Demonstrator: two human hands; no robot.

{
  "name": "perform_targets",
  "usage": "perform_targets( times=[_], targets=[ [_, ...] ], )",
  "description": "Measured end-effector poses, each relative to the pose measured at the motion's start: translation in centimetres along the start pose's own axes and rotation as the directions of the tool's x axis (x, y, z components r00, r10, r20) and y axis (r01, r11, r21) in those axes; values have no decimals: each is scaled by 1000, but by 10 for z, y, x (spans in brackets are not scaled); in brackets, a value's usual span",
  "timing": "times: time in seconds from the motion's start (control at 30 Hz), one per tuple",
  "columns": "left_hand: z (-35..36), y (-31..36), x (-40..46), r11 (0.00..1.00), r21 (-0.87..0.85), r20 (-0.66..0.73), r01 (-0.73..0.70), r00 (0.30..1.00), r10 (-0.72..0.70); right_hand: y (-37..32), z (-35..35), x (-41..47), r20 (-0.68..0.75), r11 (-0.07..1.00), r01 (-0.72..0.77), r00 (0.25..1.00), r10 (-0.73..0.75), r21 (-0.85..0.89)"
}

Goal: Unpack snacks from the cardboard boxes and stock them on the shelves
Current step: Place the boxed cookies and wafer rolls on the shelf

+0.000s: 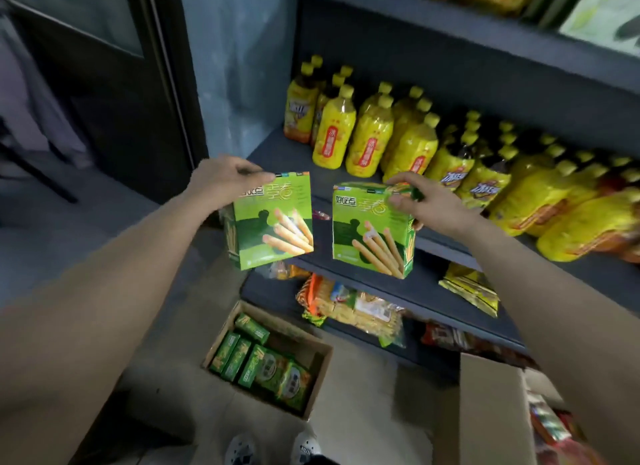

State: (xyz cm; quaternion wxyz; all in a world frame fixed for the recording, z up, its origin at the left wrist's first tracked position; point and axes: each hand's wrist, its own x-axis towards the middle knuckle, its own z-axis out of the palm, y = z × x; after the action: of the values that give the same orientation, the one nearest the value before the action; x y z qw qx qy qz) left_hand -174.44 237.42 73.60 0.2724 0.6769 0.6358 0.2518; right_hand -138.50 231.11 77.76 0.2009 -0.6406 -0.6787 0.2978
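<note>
Head view: left hand (225, 177) pinches the top edge of one green snack box (273, 222), hanging in air just off the shelf (433, 281) front. Right hand (426, 201) grips the top corner of a second snack box (372, 229), upright, its base apparently at the shelf board beside the yellow bottles (374, 135). Both long axes vertical. Right box is nearer its spot; judged to be placed first. More boxes lie in the cardboard box (311, 336) below.

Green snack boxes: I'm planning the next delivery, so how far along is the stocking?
None shelved visibly. In hand: left hand and right hand each hold a green snack box at the bottle shelf. Left: more in the open cardboard box.
</note>
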Motion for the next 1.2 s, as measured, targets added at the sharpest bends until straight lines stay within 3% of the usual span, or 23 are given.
perform_targets(
  times=[0.27, 0.37, 0.57, 0.7, 0.87, 0.93, 1.0, 1.2],
  targets=[
    [-59, 119, 21, 950, -95, -79, -298, 953, 291, -52, -125, -48, -281, 990, 111, 951, -131, -87],
    [-78, 172, 29, 912, -81, -107, -402, 913, 393, -61, -171, -68, -382, 993, 97, 917, -115, -66],
    [-99, 271, 31, 815, -105, -129, -570, 821, 557, -57, -243, -108, -621, 987, 143, 781, -68, 72],
    [-88, 325, 42, 773, -198, -121, -603, 797, 592, -39, -289, -132, -795, 975, 199, 606, -40, 102],
    [-54, 394, 54, 729, -285, -100, -622, 776, 623, -3, -362, -157, -971, 987, 146, 239, 24, 60],
    [-37, 423, 59, 709, -309, -98, -635, 762, 640, 14, -392, -162, -990, 995, 95, 136, 27, 41],
    [-21, 450, 65, 701, -314, -98, -641, 756, 648, 33, -420, -159, -991, 998, 64, 129, 19, 27],
    [18, 514, 89, 731, -298, -139, -614, 786, 603, 92, -479, -111, -957, 998, -23, 288, -42, -51]
  ],
)
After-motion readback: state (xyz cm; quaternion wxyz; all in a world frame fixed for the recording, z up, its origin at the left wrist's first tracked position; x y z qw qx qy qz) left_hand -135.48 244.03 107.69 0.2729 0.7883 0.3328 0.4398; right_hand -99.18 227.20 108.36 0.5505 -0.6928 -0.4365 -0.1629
